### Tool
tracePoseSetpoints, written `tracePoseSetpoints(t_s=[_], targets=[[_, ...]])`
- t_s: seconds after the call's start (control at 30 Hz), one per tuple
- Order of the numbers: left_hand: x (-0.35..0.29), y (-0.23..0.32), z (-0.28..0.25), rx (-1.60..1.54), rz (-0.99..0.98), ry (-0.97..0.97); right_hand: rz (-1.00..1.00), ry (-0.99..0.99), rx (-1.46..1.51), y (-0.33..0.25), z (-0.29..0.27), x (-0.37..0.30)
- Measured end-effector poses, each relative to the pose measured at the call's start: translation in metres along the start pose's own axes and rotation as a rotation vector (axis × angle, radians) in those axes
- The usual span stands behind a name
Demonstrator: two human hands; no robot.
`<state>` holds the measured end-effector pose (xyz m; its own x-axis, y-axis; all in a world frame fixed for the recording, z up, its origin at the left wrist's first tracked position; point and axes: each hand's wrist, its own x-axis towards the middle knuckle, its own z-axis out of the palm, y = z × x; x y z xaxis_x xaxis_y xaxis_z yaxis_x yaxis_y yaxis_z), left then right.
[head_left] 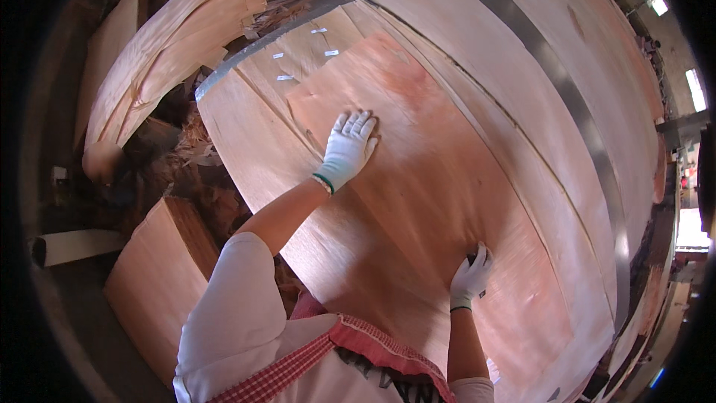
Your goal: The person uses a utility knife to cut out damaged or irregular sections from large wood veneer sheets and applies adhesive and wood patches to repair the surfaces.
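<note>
Looking down through the head view, we see the reddish veneer sheet (406,153) across the centre, reaching from twelve towards five o'clock over paler sheets (246,127). Our left hand (348,151), gloved, lies open and palm-down just above centre; the flat contact probably keeps the thin wood from sliding. Our right hand (470,280), near half past four, curls beside a small dark object (471,258); we cannot tell whether it grips it. White slips (285,77) lie at eleven o'clock. A long thin strip (514,123) curves from eleven to four, beyond the reddish sheet, perhaps leaving that surface free for both palms.
</note>
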<state>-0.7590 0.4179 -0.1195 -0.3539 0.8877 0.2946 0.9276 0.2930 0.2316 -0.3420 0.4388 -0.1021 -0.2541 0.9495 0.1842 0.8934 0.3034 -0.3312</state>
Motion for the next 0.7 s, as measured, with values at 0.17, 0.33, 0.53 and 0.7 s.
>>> tracePoseSetpoints(t_s=[0.17,0.33,0.53,0.7], targets=[[0.054,-0.056,-0.001,0.298,-0.131,0.044,0.134,0.082,-0.044,0.001,-0.013,0.027],[0.091,-0.136,0.019,0.24,-0.142,0.042,0.22,-0.284,0.34,-0.065,-0.016,0.1],[0.09,-0.15,0.019,0.003,-0.113,0.146,-0.232,-0.559,-0.165,-0.289,0.047,0.141],[0.099,-0.138,0.008,-0.067,-0.193,0.026,-0.291,-0.523,-0.156,-0.392,0.154,0.187]])
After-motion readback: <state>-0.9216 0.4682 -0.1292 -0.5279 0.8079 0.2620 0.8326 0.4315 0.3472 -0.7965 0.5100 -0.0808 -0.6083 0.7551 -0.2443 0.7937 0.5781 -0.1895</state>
